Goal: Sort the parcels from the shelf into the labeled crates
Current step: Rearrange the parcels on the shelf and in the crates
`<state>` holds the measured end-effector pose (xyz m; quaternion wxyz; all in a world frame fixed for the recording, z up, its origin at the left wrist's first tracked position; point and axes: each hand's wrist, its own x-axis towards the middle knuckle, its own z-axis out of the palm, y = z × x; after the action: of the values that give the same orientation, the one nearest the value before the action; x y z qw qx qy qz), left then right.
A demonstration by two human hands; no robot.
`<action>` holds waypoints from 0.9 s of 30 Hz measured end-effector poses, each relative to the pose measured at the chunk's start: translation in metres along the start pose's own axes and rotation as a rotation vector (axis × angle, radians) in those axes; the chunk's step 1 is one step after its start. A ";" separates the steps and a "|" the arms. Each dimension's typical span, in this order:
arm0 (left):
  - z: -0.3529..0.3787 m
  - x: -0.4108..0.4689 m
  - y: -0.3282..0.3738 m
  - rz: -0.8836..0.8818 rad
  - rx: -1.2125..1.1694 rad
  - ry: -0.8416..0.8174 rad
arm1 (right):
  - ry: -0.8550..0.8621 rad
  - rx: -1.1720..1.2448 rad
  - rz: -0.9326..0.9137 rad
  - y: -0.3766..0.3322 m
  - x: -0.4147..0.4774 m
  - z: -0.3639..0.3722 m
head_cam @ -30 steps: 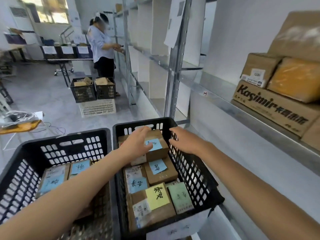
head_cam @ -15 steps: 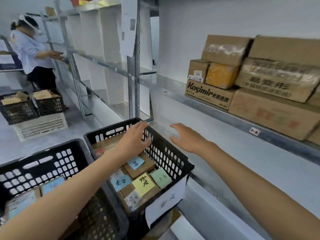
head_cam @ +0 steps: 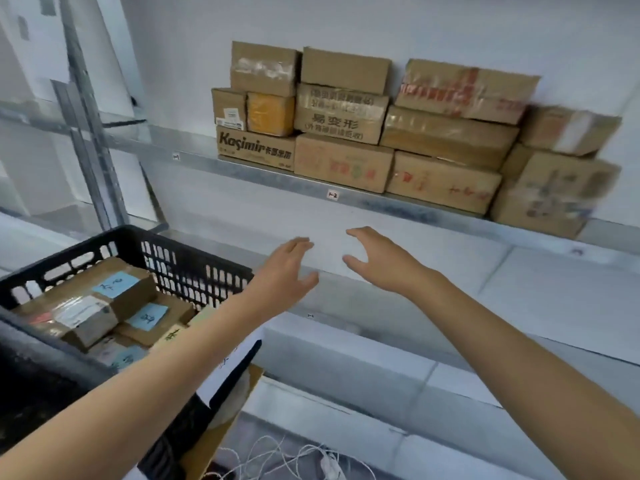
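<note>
"Cardboard fills my view now. The shelf (head_cam: pixel 346 188) and its stack of parcels (head_cam: pixel 398 140) have swung in, where a second ago I was looking down into the black crate (head_cam: pixel 194 251)."

"So the last parcel is delivered?"

"I judge so. It lies among the boxes with blue notes (head_cam: pixel 116 285) in that crate, below the shelf and off to its left. Both hands have come away from it. My left hand (head_cam: pixel 284 268) and right hand (head_cam: pixel 377 261) are up just under the shelf's front edge, near each other but apart, fingers loose and spread, nothing in either."

"Next pick, then. Which one?"

"I cannot tell yet, as neither hand is aimed at a box. The parcels sit three rows high on the shelf, against the wall. The top ones should lift off freely. The bottom row, including the Kasimir box (head_cam: pixel 256 148) at its left end, carries the others, so pulling from there could topple the stack."

"Anything in the way?"

"Little. A lower board (head_cam: pixel 450 303) runs beneath the shelf, behind my wrists. A grey upright (head_cam: pixel 86 140) stands past the shelf's left end. White cables (head_cam: pixel 294 459) lie on the floor far below it. A small tag (head_cam: pixel 332 195) sits on the shelf's edge, above my hands."
</note>
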<state>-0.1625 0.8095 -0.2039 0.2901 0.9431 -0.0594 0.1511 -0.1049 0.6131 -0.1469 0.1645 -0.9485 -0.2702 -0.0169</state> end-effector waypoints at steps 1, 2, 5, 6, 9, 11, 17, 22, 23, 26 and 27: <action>0.006 0.006 0.015 0.052 -0.001 -0.001 | 0.026 -0.011 0.036 0.010 -0.011 -0.012; 0.011 0.013 0.030 0.103 0.000 0.004 | 0.051 -0.021 0.077 0.021 -0.022 -0.023; 0.020 0.034 0.079 0.209 -0.017 0.007 | 0.113 -0.043 0.198 0.053 -0.052 -0.057; 0.023 0.040 0.095 0.238 -0.026 0.006 | 0.130 -0.053 0.225 0.062 -0.062 -0.068; 0.032 0.055 0.141 0.303 -0.071 -0.009 | 0.171 -0.071 0.304 0.089 -0.087 -0.099; 0.034 0.066 0.167 0.316 -0.100 -0.041 | 0.202 -0.063 0.343 0.104 -0.098 -0.119; 0.029 0.119 0.245 0.373 -0.140 -0.026 | 0.356 -0.072 0.324 0.138 -0.107 -0.185; 0.028 0.162 0.305 0.389 -0.177 0.031 | 0.482 -0.106 0.235 0.169 -0.098 -0.237; 0.030 0.171 0.314 0.365 -0.197 0.033 | 0.499 -0.107 0.235 0.176 -0.095 -0.245; 0.039 0.196 0.333 0.264 -0.264 0.034 | 0.489 -0.104 0.263 0.201 -0.084 -0.263; 0.043 0.204 0.337 0.237 -0.285 0.036 | 0.471 -0.096 0.272 0.209 -0.080 -0.267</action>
<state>-0.0254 0.5022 0.0058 0.4022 0.8760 -0.1856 0.1910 -0.0496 0.3199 0.0327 0.1784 -0.9527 -0.0936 -0.2277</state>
